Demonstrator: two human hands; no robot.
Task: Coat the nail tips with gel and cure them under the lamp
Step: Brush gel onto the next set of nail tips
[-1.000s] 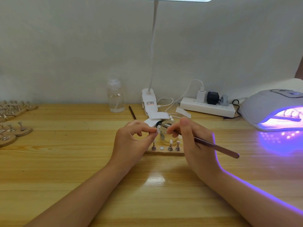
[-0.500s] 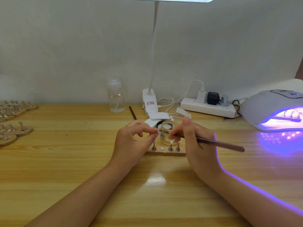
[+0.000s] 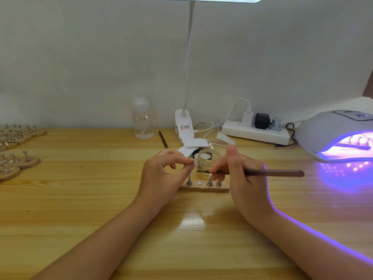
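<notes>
My left hand (image 3: 165, 170) pinches a small nail tip stand (image 3: 193, 163) between thumb and fingers, just above a wooden holder strip (image 3: 203, 187). The strip carries three metal stands and one bare white magnet spot. My right hand (image 3: 240, 174) grips a dark brush (image 3: 272, 173), lying nearly level, its bristle end pointing left at the pinched tip. A small clear gel jar (image 3: 207, 160) stands open right behind the brush tip. The curing lamp (image 3: 335, 136) glows purple at the right, with a strip of stands inside it.
Several round wooden bases with stands (image 3: 18, 160) lie at the left edge. A clear bottle (image 3: 141, 122), a second brush (image 3: 163, 139), a clip desk lamp (image 3: 184, 126) with white pads, and a power strip (image 3: 256, 134) with cables line the back of the wooden table.
The brush has swung from tilted down to nearly level, its tip moving out of the jar toward the nail tip. My left hand stays put.
</notes>
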